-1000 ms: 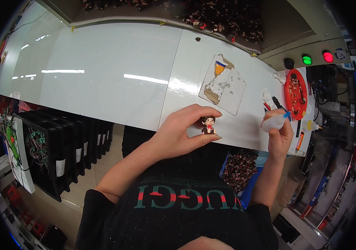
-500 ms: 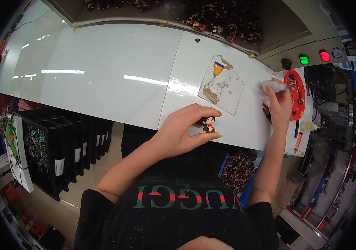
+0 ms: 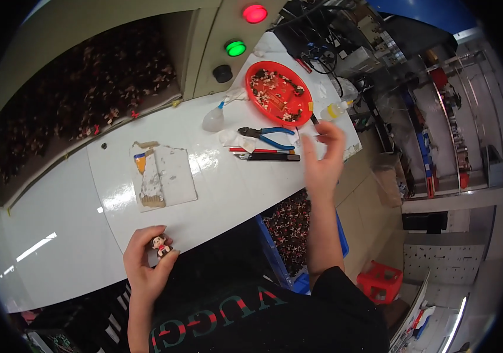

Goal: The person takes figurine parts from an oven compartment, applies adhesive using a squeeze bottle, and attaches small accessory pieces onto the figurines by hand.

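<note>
Between the thumb and fingers of my left hand [image 3: 148,259] is a small figurine [image 3: 160,246] with dark hair, a pale face and a red patch on its front. It is held just off the table's front edge. My right hand [image 3: 325,159] is over the table's right end, thumb and fingers apart, with nothing visible in them. Its fingers are slightly blurred and cover part of the tabletop by a dark stick [image 3: 314,119]. The blue-tipped squeeze bottle [image 3: 213,120] stands left of blue-handled pliers [image 3: 269,135]. A black cutter knife [image 3: 272,157] lies below the pliers.
A red tray [image 3: 278,94] holds many small dark and pale parts. A yellow-labelled bottle [image 3: 337,109] stands right of it. A stained square plate [image 3: 175,176] lies on the white table. Left is a machine opening piled with figurines [image 3: 87,88]; a blue bin [image 3: 275,247] stands below the table.
The view has turned to the right. My right hand has let go of the squeeze bottle, now standing on the table, and moved right. My left hand still holds the figurine.
</note>
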`<state>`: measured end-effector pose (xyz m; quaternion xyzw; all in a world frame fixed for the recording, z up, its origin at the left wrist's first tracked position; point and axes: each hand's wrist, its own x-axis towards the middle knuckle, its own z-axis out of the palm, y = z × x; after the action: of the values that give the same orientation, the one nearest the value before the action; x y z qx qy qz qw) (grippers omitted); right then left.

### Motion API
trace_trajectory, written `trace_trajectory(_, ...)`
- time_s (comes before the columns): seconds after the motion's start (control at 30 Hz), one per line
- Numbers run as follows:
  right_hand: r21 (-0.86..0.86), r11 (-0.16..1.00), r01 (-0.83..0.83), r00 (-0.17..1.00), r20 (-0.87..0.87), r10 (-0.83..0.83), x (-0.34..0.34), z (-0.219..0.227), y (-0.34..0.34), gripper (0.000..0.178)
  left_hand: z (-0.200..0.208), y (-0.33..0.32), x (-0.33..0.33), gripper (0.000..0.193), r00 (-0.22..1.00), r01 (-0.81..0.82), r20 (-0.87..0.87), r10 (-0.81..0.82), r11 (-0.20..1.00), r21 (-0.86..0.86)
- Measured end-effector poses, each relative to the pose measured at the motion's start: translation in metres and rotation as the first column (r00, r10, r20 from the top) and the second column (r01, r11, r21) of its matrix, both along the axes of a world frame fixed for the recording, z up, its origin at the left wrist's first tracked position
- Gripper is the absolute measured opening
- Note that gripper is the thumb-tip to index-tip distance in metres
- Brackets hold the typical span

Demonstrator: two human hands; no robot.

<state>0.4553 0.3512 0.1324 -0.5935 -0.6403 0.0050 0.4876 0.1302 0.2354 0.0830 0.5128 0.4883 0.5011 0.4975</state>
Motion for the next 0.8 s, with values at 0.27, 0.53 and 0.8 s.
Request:
trace_trajectory(0.27, -0.128, 0.892, 0.433, 0.901, 0.077, -0.426, 0.158, -0.037, 0.082, 0.054, 0.002, -0.001, 0.011, 0.04, 0.998, -0.008, -0.054, 0.009, 1.0, 0.015)
trace_trajectory(0.53, -0.222, 0.97, -0.1, 0.91, -0.414, -0.001, 0.096, 0.006, 0.052, 0.038, 0.004, 0.0, 0.005, 0.038, 0.992, -0.044, -0.116, 0.041, 0.999, -0.023)
trace_trajectory(0.8, -0.303, 0.729, -0.613, 0.675, -0.681, 0.284, -0.023, 0.005, -0.021, 0.044, -0.003, -0.001, -0.012, 0.04, 0.973, -0.007, -0.231, 0.019, 0.999, 0.053)
